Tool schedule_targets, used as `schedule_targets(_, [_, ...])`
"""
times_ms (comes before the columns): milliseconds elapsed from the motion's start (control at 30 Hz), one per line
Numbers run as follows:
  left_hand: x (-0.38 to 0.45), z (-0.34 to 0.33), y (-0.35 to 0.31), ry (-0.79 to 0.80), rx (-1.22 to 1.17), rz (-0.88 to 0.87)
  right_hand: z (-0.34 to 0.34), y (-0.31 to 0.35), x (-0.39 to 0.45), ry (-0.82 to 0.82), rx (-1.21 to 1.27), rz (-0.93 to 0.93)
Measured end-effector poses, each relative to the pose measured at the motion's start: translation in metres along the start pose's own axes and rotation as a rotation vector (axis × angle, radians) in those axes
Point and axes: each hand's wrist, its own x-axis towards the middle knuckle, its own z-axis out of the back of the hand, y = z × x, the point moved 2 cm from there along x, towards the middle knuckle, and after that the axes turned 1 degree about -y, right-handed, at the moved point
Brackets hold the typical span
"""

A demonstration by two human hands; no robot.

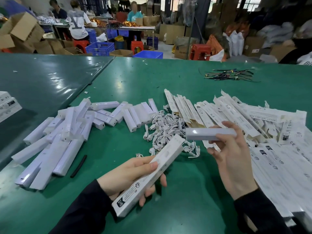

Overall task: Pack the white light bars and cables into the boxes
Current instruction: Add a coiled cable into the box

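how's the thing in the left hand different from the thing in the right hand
The left hand grips a box with black print and logos on its sides; the right hand pinches a light bar that is plain, glossy white. The box tilts up and away toward the cables; the light bar lies nearly level. The box looks longer than the light bar. Both are slim, white, rectangular and held off the green table.

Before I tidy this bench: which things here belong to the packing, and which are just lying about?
Packing:
- box in left hand
- light bar in right hand
- loose light bars
- white cables
- flat boxes

Lying about:
- black tube
- coloured wires
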Motion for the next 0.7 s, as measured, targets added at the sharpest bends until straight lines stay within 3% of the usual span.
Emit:
schedule_targets(233, [-0.0031, 0.0007, -0.0035, 0.104, -0.037, -0.021, -0.007, 0.0058, -0.0057, 0.139, -0.003, 0.134])
schedule_targets(700, [-0.0028, 0.004, -0.0016, 0.155, -0.065, -0.036, -0.0076, 0.0041, -0.0051, 0.155, 0.024, 0.002])
